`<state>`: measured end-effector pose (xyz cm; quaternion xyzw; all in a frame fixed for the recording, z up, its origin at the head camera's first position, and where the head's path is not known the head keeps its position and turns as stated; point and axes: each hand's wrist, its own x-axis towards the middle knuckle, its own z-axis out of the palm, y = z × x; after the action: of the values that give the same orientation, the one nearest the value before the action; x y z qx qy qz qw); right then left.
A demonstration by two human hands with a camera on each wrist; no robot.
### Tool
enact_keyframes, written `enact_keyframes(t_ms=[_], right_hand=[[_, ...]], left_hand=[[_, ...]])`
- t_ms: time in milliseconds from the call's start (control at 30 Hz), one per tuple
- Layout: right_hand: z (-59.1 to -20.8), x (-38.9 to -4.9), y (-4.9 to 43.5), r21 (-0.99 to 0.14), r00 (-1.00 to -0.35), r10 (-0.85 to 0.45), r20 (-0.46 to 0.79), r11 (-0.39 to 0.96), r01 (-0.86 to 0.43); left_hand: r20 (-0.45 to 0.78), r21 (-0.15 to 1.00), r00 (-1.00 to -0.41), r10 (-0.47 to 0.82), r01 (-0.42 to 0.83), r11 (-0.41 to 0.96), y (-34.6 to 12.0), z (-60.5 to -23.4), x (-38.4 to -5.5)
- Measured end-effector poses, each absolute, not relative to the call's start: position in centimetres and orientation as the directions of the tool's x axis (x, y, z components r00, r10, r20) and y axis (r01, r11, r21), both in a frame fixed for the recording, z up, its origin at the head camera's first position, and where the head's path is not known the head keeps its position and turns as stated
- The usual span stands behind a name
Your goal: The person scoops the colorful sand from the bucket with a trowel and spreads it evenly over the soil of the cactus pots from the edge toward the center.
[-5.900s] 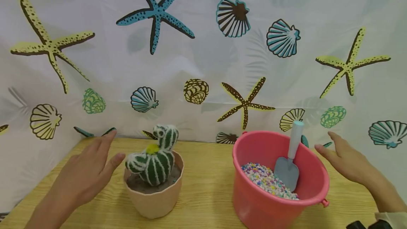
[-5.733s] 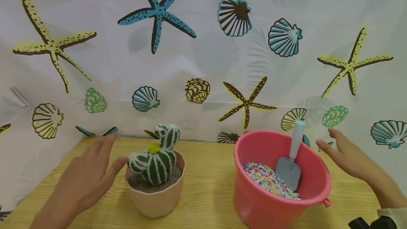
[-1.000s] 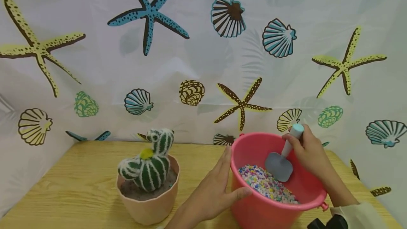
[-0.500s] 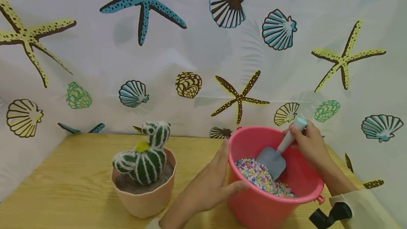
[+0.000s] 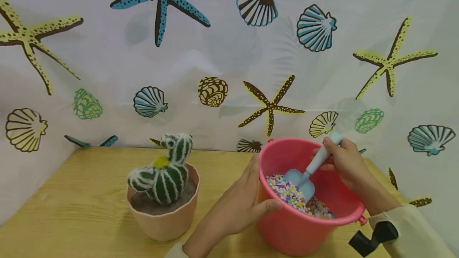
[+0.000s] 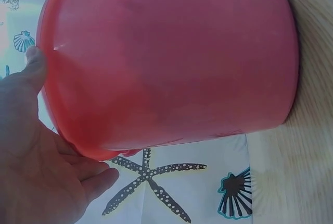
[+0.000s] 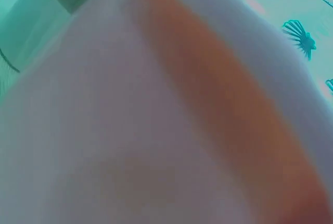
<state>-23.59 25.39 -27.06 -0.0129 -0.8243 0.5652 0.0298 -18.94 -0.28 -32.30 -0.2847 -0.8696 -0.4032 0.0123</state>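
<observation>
The left hand [image 5: 236,206] rests straight fingers on the bucket [image 5: 290,230], and should steady it; right fingers grip the scoop [image 5: 312,165], best kept low among the beads [image 5: 285,191].

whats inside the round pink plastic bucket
The bucket holds small multicoloured bead-like pieces and a slanted light-blue hand shovel, gripped by the right hand. Whatever lies under the pieces is covered and cannot be seen.

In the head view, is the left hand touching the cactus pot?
No, the left hand rests against the pink bucket, with bare tabletop between it and the cactus pot.
</observation>
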Motion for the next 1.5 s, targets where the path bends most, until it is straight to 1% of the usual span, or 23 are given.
enact_keyframes(t_ms=[200,300,367,567,733,933,1067,1233,1400,1500], right_hand=[[-27.6,-23.4,25.5,-0.955,-0.996,-0.004,-0.089,0.285,0.084],[-28.1,-23.3,25.2,-0.962,-0.992,-0.039,-0.118,0.253,0.104],[-28.3,-23.2,25.1,-0.965,-0.989,-0.064,-0.132,0.236,0.113],[-27.9,-23.8,25.4,-0.969,-0.984,-0.111,-0.140,0.222,0.113],[-27.9,-24.4,25.7,-0.965,-0.974,-0.147,-0.174,0.224,0.139],[-27.4,-24.9,26.3,-0.963,-0.970,-0.174,-0.169,0.238,0.125],[-26.8,-25.0,26.5,-0.963,-0.972,-0.173,-0.161,0.242,0.116],[-26.4,-25.3,26.7,-0.971,-0.971,-0.194,-0.143,0.216,0.100],[-26.5,-25.7,27.0,-0.971,-0.976,-0.180,-0.123,0.227,0.080],[-26.7,-25.9,27.1,-0.967,-0.977,-0.171,-0.131,0.237,0.088]], left_hand=[[0.179,0.726,-0.860,0.479,0.444,0.526,-0.3,-32.4,-19.0],[0.145,0.734,-0.870,0.471,0.414,0.538,-0.6,-32.7,-18.7],[0.143,0.731,-0.873,0.466,0.411,0.545,-0.9,-32.7,-18.6],[0.213,0.730,-0.855,0.473,0.461,0.505,-0.8,-32.6,-18.9],[0.194,0.762,-0.853,0.484,0.442,0.474,-0.3,-32.7,-19.1],[0.224,0.764,-0.832,0.508,0.473,0.438,0.4,-32.8,-19.3],[0.226,0.747,-0.834,0.503,0.480,0.459,0.6,-32.7,-19.5],[0.232,0.726,-0.840,0.490,0.485,0.488,0.7,-32.7,-19.8],[0.277,0.733,-0.821,0.499,0.516,0.443,1.0,-32.9,-20.5],[0.272,0.745,-0.824,0.497,0.507,0.433,1.2,-33.1,-20.8]])
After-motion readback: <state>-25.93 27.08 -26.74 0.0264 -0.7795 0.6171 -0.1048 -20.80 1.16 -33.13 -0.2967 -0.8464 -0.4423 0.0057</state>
